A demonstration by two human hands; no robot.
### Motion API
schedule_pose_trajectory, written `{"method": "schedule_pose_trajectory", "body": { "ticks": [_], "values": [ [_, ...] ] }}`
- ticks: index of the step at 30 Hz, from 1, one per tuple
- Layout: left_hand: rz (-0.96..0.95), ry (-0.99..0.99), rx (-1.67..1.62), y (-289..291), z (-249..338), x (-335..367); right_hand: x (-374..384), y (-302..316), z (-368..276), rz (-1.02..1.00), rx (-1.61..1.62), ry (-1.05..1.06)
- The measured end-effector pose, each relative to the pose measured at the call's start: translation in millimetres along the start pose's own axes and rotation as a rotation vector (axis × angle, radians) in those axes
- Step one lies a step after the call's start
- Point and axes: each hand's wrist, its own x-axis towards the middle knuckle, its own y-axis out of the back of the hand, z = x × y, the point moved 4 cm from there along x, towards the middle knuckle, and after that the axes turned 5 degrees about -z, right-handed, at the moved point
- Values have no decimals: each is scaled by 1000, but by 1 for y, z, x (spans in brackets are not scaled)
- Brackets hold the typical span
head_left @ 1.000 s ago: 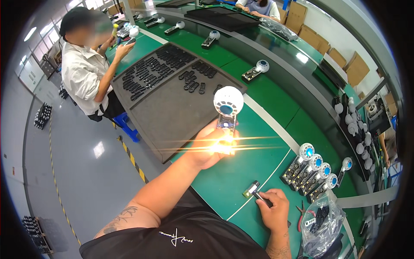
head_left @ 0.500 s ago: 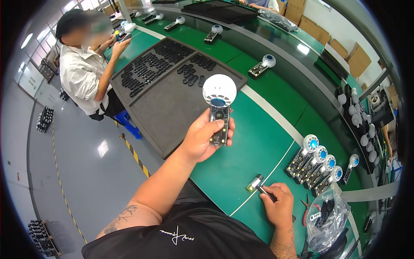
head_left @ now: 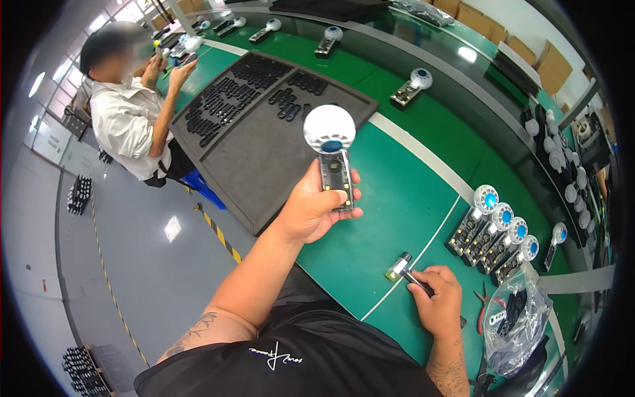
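Two hands grip: left hand [head_left: 309, 210] a gadget [head_left: 333, 159], its glare now gone, circuit board [head_left: 336, 171] clearer; right hand [head_left: 440, 298] a hammer [head_left: 401, 266], near the front edge of the tabletop [head_left: 390, 198].

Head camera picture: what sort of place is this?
Probably a factory assembly workshop: there's a long green workbench, a row of four matching white-headed devices, and a dark tray holding many small black parts.

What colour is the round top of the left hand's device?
The round top is mostly white; best seen in the head view.
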Motion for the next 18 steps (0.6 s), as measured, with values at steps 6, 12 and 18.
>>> {"method": "schedule_pose_trajectory", "body": {
  "ticks": [6,12,18],
  "values": [
    [81,72,86,-1,-5,3,-5,3,4,6,-4,14],
    [-7,57,27,-2,-1,4,-4,3,4,-2,15,-30],
    [-24,66,0,4,2,5,2,2,3,-27,0,16]
  ]
}}
